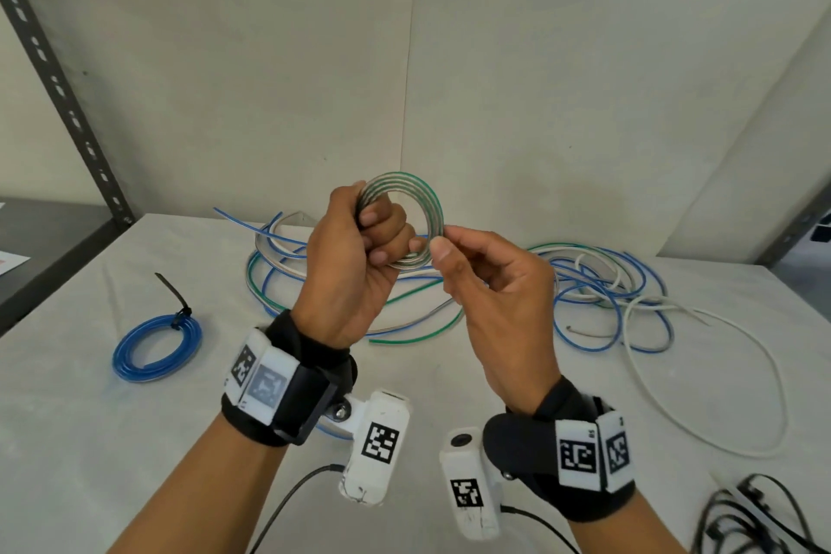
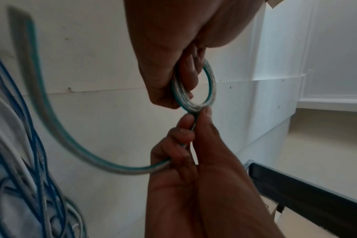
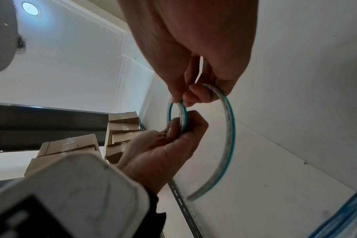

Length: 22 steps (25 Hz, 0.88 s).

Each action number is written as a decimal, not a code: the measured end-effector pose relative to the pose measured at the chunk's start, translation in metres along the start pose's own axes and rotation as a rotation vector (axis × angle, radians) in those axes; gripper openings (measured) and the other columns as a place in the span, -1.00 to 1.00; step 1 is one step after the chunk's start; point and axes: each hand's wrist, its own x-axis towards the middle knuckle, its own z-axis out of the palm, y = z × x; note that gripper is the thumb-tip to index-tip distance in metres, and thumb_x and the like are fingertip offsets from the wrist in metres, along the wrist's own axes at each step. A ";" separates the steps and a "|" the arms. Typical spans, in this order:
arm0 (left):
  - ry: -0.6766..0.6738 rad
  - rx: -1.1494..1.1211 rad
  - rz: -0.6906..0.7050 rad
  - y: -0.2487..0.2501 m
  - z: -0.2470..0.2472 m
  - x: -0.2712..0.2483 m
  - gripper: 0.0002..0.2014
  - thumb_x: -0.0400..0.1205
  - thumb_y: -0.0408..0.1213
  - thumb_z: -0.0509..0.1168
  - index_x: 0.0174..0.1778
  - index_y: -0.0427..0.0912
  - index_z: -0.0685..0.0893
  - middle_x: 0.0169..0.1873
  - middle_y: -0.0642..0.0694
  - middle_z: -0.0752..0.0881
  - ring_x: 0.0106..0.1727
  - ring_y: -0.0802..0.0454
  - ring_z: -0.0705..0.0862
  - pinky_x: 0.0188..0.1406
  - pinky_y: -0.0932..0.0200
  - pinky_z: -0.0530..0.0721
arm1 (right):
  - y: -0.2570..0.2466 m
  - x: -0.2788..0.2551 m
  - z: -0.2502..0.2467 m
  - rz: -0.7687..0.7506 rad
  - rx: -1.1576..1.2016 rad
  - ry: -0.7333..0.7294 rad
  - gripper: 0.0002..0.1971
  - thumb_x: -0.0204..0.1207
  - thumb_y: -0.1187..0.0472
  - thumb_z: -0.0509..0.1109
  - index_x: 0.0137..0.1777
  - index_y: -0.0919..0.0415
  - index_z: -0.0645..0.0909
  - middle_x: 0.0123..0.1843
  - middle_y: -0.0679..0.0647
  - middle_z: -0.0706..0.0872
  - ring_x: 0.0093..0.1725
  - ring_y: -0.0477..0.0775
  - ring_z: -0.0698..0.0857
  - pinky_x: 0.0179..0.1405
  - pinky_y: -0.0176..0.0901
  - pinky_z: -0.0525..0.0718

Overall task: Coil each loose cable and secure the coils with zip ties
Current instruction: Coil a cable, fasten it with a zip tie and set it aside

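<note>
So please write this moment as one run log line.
left hand: grips green coil | right hand: pinches cable, feeding loop | blue coil: tied, on table

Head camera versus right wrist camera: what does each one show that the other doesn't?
Only the head view shows the table, the finished blue coil with its black zip tie, and the tangle of loose blue, white and green-striped cables. Only the right wrist view shows stacked cardboard boxes and a ceiling light. Both show the left hand gripping the green-striped coil while the right hand pinches its strand.
</note>
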 end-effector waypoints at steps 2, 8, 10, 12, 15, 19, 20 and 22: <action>0.024 -0.013 0.032 -0.005 0.003 -0.003 -0.48 0.79 -0.23 -0.13 -0.57 -0.05 0.30 -0.66 0.06 0.17 -0.62 0.12 0.12 -0.50 0.24 0.48 | 0.000 0.000 0.001 -0.008 -0.009 0.039 -0.87 0.53 0.16 0.50 0.04 0.06 0.81 -0.25 -0.14 0.82 -0.31 -0.19 0.66 -0.22 -0.30 0.65; 0.058 -0.026 0.083 -0.015 0.009 -0.007 -0.50 0.82 -0.19 -0.11 -0.51 -0.07 0.26 -0.65 0.05 0.17 -0.60 0.11 0.12 -0.48 0.25 0.46 | 0.000 0.002 -0.003 -0.039 -0.097 0.006 -0.84 0.64 0.23 0.45 0.07 0.26 0.82 -0.16 0.01 0.83 -0.20 -0.07 0.75 -0.10 -0.34 0.63; 0.001 -0.011 0.052 -0.013 0.007 -0.007 -0.48 0.81 -0.20 -0.12 -0.54 -0.08 0.32 -0.66 0.03 0.19 -0.60 0.09 0.18 -0.51 0.26 0.49 | -0.001 0.006 -0.008 -0.076 -0.135 -0.012 -0.85 0.65 0.23 0.45 0.08 0.27 0.81 -0.08 0.17 0.83 -0.11 0.02 0.78 -0.08 -0.29 0.67; -0.102 0.094 -0.013 -0.005 0.003 -0.004 -0.41 0.80 -0.16 -0.14 -0.58 -0.13 0.45 -0.67 -0.02 0.25 -0.58 0.02 0.31 -0.46 0.21 0.53 | -0.003 0.013 -0.020 -0.116 -0.182 -0.024 -0.86 0.65 0.21 0.45 0.07 0.25 0.80 -0.10 0.17 0.81 -0.13 0.10 0.76 -0.12 -0.19 0.69; -0.216 0.523 -0.109 0.009 -0.010 0.003 -0.34 0.81 -0.14 -0.14 -0.53 -0.25 0.61 -0.71 -0.10 0.34 -0.56 -0.11 0.45 -0.07 0.03 0.67 | -0.008 0.024 -0.045 -0.166 -0.383 -0.194 -0.91 0.62 0.15 0.46 0.00 0.10 0.79 -0.21 0.00 0.71 -0.26 -0.06 0.65 -0.22 -0.25 0.57; -0.369 1.256 -0.053 0.000 -0.024 -0.002 -0.41 0.86 -0.06 0.03 -0.45 -0.29 0.54 -0.58 -0.07 0.47 -0.48 0.00 0.49 -0.20 0.11 0.54 | -0.006 0.024 -0.055 -0.247 -0.716 -0.507 -0.88 0.62 0.11 0.45 -0.04 0.10 0.79 -0.29 -0.14 0.60 -0.30 -0.21 0.55 -0.26 -0.46 0.39; -0.375 1.299 -0.014 -0.005 -0.024 -0.004 -0.45 0.86 -0.07 0.07 -0.44 -0.26 0.47 -0.54 -0.02 0.42 -0.46 0.04 0.43 -0.26 0.11 0.52 | -0.004 0.023 -0.052 -0.263 -0.741 -0.518 -0.88 0.62 0.11 0.46 -0.02 0.10 0.80 -0.29 -0.15 0.59 -0.30 -0.22 0.54 -0.27 -0.46 0.38; -0.318 1.280 0.077 -0.009 -0.026 -0.004 -0.51 0.85 -0.12 0.10 -0.45 -0.10 0.36 -0.52 0.06 0.32 -0.45 0.08 0.36 -0.32 0.17 0.51 | -0.003 0.024 -0.050 -0.250 -0.670 -0.436 -0.90 0.61 0.12 0.50 0.00 0.09 0.83 -0.28 -0.14 0.64 -0.30 -0.21 0.57 -0.26 -0.46 0.40</action>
